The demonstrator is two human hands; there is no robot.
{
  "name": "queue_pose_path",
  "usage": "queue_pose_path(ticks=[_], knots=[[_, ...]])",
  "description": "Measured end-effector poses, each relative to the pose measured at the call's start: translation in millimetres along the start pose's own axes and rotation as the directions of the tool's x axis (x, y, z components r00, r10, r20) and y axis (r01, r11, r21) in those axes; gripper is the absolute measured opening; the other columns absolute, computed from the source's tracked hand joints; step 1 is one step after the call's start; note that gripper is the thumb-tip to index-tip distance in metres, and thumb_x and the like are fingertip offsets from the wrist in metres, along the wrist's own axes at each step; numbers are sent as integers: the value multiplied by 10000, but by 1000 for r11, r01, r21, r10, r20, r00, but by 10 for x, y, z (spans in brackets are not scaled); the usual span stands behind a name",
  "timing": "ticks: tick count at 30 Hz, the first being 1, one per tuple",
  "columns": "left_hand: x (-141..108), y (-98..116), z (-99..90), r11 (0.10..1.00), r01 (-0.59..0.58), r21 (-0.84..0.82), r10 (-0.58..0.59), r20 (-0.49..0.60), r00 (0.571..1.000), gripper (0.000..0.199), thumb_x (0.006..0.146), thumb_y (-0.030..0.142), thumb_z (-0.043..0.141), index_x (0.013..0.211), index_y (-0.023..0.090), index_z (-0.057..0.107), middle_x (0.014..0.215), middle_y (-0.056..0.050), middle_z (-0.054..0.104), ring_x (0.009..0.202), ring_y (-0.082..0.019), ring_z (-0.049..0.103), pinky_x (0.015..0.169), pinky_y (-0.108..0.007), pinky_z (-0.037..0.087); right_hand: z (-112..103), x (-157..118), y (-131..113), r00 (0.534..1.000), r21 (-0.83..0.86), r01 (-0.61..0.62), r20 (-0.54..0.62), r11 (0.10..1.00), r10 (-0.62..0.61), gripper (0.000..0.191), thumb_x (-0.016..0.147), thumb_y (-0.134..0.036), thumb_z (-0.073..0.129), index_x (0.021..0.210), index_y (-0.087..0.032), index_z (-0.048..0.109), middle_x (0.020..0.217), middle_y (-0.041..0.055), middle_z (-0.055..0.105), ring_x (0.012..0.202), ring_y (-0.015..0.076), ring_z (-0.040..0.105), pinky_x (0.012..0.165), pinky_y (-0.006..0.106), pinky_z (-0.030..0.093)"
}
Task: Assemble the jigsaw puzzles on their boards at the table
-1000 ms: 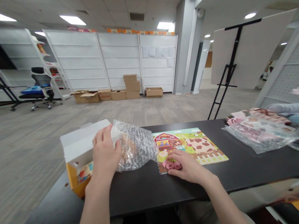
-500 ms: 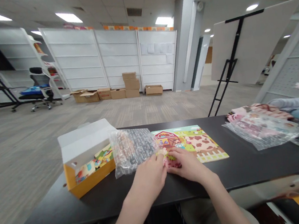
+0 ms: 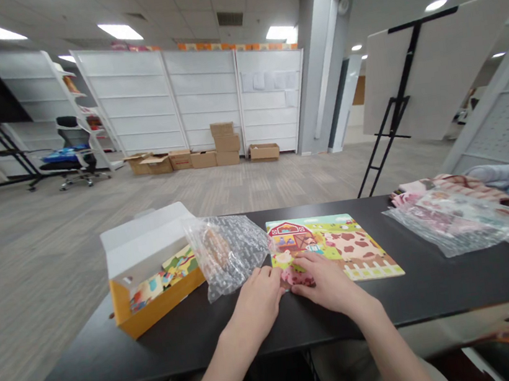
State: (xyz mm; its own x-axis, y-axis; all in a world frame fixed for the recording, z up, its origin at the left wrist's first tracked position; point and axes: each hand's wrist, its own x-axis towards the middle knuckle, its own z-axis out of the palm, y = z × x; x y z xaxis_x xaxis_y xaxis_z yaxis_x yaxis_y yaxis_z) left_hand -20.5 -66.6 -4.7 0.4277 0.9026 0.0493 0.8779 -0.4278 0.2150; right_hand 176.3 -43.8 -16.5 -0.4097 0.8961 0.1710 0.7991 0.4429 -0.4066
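Note:
A colourful farm jigsaw puzzle (image 3: pixel 369 244), showing a red barn, a brown-spotted cow and a white fence, lies flat on the black table. At its lower left corner, my right hand (image 3: pixel 325 278) curls its fingers and thumb around a pink pig puzzle piece (image 3: pixel 301 277). Just left of that piece is my left hand (image 3: pixel 258 293), its fingers bent and pressed together at the puzzle's edge; what they grip is hidden. Behind my left hand lies a clear bubble-wrap bag (image 3: pixel 238 249) with something brownish inside, reaching close to the puzzle's left edge.
An open yellow box (image 3: pixel 166 302) with a white lid and printed pieces stands left on the table (image 3: pixel 199 341). To the right are plastic-wrapped packs (image 3: pixel 456 226) and folded fabrics. An easel (image 3: pixel 397 115) stands beyond, and cardboard boxes (image 3: pixel 225 147) line the far shelves.
The view has shifted slightly. The bubble-wrap bag has turned and no longer overlaps the puzzle's left edge as much. Both hands stay at the puzzle's lower left corner, the left one drawn slightly lower.

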Motion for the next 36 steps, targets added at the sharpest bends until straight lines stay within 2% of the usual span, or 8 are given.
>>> queue_pose_path(ticks=[9, 12, 17, 20, 23, 26, 31, 36], knots=[[168, 262, 142, 995, -81, 56, 83, -33, 996, 248, 945, 105, 473, 1138, 172, 613, 1094, -102, 678, 1007, -270, 612, 861, -399, 526, -137, -59, 287, 992, -7, -119, -31, 993, 119, 258, 871, -398, 682, 1061, -226, 704, 1181, 102, 704, 1100, 291, 652, 926, 404, 499], [217, 301, 81, 991, -100, 84, 110, -121, 987, 268, 907, 90, 507, 1128, 178, 632, 1159, -116, 668, 1074, -287, 596, 886, -433, 520, -160, -43, 355, 986, -7, -161, -32, 987, 161, 288, 891, -475, 652, 1035, -233, 710, 1128, 94, 724, 1048, 287, 670, 875, 391, 502], [244, 150, -5, 984, 12, 180, 61, -391, 919, 240, 844, 126, 620, 1061, 191, 703, 1478, -160, 511, 1428, -402, 357, 1087, -587, 384, -163, -39, 366, 987, 27, -152, -52, 988, 154, 328, 896, -532, 632, 994, -229, 713, 1090, 92, 727, 1045, 281, 665, 851, 372, 495], [225, 25, 20, 966, 111, 233, -14, -380, 925, 265, 800, 119, 654, 1055, 153, 719, 1458, -188, 532, 1429, -446, 347, 1118, -633, 326, -167, -64, 374, 987, 46, -145, -65, 988, 148, 264, 903, -473, 632, 947, -224, 707, 1089, 85, 722, 1055, 272, 658, 872, 370, 486], [189, -25, 3, 964, 126, 236, -27, -382, 924, 407, 802, 69, 600, 1193, 150, 679, 1374, -167, 603, 1372, -407, 420, 1087, -608, 371, -174, -88, 398, 988, 47, -137, -67, 990, 140, 214, 911, -418, 621, 932, -219, 696, 1059, 78, 718, 1035, 263, 660, 871, 373, 481], [146, -28, -104, 980, 43, 193, 48, -444, 895, 497, 844, 33, 514, 1305, 181, 623, 1374, -140, 613, 1285, -350, 483, 1026, -551, 435, -174, -98, 417, 987, 45, -139, -71, 989, 142, 182, 903, -385, 624, 939, -221, 694, 1064, 76, 716, 1025, 259, 658, 865, 371, 481], [106, -138, -269, 948, -258, 188, 318, -474, 821, 467, 909, 13, 415, 1270, 216, 630, 1334, -89, 645, 1169, -279, 531, 981, -465, 488, -160, -86, 421, 988, 47, -136, -69, 990, 139, 170, 901, -375, 625, 929, -222, 693, 1065, 76, 715, 1002, 253, 657, 864, 368, 481], [202, -458, -217, 947, -306, 100, 304, -592, 747, 413, 921, 2, 381, 1145, 181, 679, 1223, -96, 672, 1209, -249, 544, 1068, -448, 479, -141, -80, 433, 989, 45, -130, -66, 991, 132, 188, 909, -385, 623, 953, -218, 699, 1044, 77, 707, 1002, 254, 655, 865, 359, 479]])
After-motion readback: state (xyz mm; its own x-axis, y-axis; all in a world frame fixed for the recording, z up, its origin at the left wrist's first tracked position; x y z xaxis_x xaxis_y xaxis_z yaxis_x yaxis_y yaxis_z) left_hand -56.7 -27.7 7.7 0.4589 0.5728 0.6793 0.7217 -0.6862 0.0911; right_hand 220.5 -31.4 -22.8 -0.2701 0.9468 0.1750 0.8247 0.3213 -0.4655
